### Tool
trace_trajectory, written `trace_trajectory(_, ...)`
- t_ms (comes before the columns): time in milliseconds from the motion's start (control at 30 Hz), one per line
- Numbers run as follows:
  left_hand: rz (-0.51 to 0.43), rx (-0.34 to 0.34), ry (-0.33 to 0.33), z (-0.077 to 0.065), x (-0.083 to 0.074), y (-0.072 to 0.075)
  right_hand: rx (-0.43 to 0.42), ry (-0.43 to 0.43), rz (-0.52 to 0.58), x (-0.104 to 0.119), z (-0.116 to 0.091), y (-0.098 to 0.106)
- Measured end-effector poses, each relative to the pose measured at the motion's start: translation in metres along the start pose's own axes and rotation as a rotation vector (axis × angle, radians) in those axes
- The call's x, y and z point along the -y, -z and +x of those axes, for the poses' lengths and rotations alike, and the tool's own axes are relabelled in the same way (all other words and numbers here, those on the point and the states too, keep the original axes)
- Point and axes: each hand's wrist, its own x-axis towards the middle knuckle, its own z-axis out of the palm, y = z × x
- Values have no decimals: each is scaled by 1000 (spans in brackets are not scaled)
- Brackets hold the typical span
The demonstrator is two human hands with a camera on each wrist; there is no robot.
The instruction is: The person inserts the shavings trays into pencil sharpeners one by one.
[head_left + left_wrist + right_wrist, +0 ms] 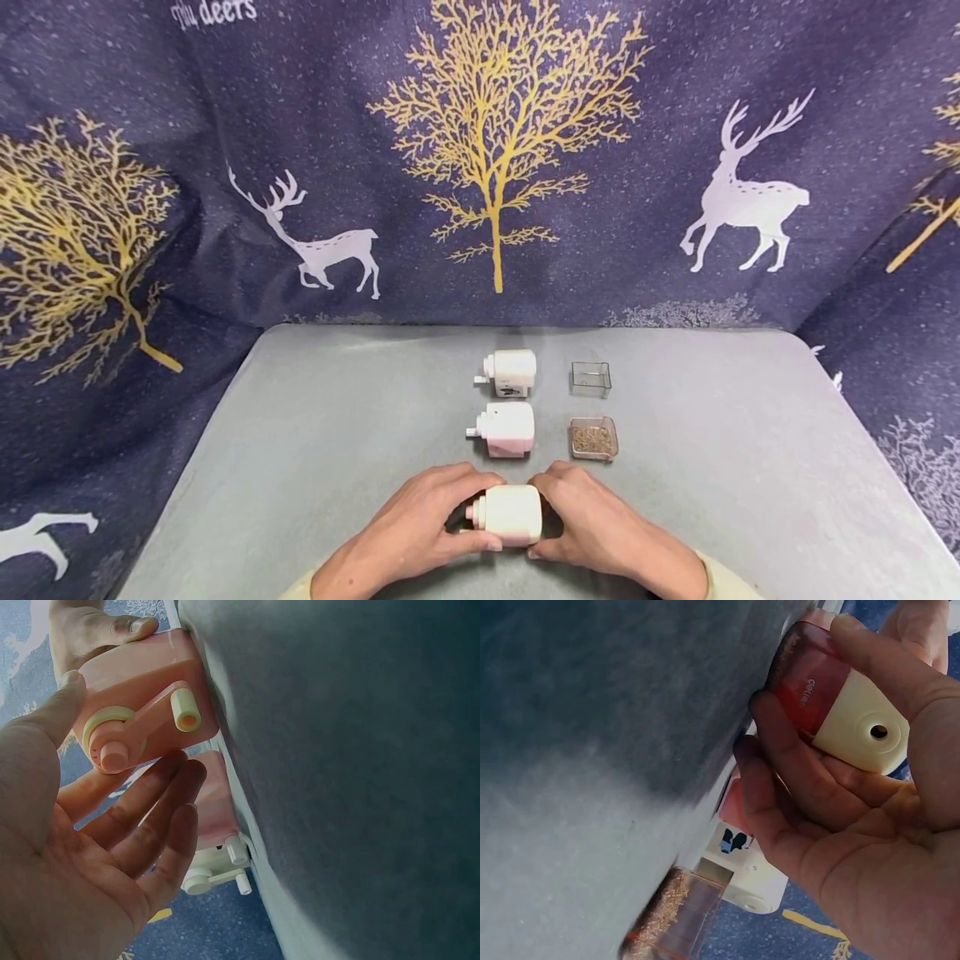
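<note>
A cream-and-pink hand-crank pencil sharpener [512, 512] is at the near middle of the table, between both hands. My left hand [420, 521] holds its crank side, thumb on one edge and fingers around the other. The left wrist view shows the pink crank arm with its pale yellow knob [185, 710]. From the opposite side my right hand [592, 529] grips it by thumb and fingers. There the right wrist view shows the pencil hole [878, 732] and a reddish see-through drawer [810, 682] with shavings inside.
Behind it stand a white-and-pink sharpener [510, 431] and, farther back, a white sharpener [514, 371], cranks to the left. To their right sit a see-through drawer of shavings [594, 439] and another see-through drawer [591, 377]. A patterned dark blue cloth [450, 250] hangs behind the grey table [735, 433].
</note>
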Motion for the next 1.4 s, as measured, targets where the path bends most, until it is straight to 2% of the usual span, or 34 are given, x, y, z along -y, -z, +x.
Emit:
trace_trajectory(700, -1, 0, -10, 2, 0, 0, 14, -1, 15, -2, -1, 0)
trace_trajectory(967, 42, 5, 14, 1, -1, 1, 27, -22, 27, -1, -2, 1)
trace_trajectory(1200, 92, 0, -5, 3, -2, 2, 27, -45, 40, -2, -3, 1)
trace_trajectory(1400, 132, 30, 18, 3, -4, 4, 18, -38, 44, -2, -5, 1)
